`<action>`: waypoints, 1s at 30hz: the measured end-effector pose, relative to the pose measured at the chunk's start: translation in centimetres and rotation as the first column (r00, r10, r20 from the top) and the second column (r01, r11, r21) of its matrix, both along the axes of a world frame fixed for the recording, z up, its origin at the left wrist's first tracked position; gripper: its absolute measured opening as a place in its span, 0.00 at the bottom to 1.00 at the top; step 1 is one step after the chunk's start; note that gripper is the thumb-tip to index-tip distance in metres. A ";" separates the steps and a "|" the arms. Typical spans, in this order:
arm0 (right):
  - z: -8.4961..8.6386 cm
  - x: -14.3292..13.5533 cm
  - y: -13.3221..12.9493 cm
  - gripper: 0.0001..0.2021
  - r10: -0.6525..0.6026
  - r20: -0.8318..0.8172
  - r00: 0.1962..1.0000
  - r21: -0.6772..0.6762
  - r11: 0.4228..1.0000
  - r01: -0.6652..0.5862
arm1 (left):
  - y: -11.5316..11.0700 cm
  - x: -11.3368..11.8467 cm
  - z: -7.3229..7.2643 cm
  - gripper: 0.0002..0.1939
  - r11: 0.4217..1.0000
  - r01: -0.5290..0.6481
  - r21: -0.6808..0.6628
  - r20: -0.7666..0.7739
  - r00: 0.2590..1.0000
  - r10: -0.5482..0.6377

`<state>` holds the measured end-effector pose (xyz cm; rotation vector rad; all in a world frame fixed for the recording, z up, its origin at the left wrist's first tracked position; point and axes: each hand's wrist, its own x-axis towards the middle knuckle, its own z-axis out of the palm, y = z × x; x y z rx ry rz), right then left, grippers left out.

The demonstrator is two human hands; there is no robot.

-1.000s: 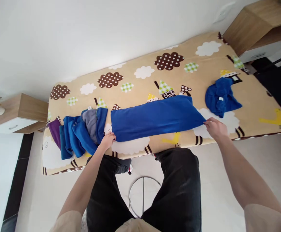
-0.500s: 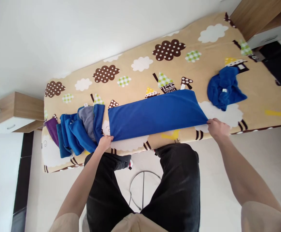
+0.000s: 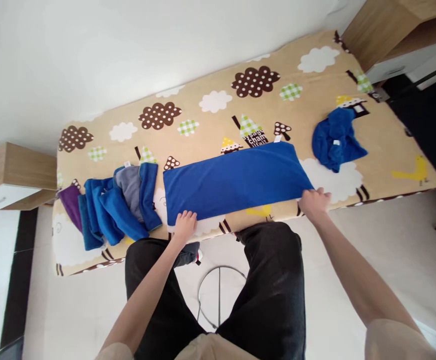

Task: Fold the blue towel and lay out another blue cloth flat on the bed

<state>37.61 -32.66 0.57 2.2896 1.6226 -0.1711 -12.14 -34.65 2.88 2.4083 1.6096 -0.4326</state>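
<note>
A blue towel lies folded into a long strip in front of me, with a white tag at its far edge. My left hand rests on the near edge close to the left corner, fingertips laid on the cloth and slightly apart. At the near right corner, my right hand is closed on the towel; its fingertips are partly hidden. To the left lies an overlapping row of folded cloths, among them blue cloths, a grey one and a purple one. A crumpled blue cloth sits to the right.
Everything lies on a bed-like surface with a beige patterned cover, set against a white wall. Wooden cabinets stand at the left and right. Below my legs shows a round metal stool frame.
My left hand has let go of the towel's near left corner and shifted right along the edge. My right hand stays at the right corner with its grip changed. The view has shifted slightly.
</note>
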 end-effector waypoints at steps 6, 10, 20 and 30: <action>0.1 -10.4 4.6 0.26 0.573 -0.291 0.766 0.359 0.807 -0.468 | -0.8 3.9 -6.0 0.14 0.962 -0.163 0.220 0.211 0.971 0.116; -2.6 -16.3 6.3 0.28 0.728 -0.408 0.551 0.352 0.683 -0.641 | -1.0 3.2 -9.1 0.11 0.933 -0.167 0.318 0.245 0.965 0.089; -3.9 -13.7 6.2 0.30 0.598 -0.405 0.692 0.291 0.802 -0.522 | -0.6 2.8 -9.8 0.09 0.918 -0.131 0.374 0.305 0.952 0.012; -5.9 0.0 5.9 0.32 0.220 -0.279 0.935 0.302 0.944 -0.132 | -0.5 2.7 -10.0 0.08 0.916 -0.118 0.383 0.300 0.954 -0.002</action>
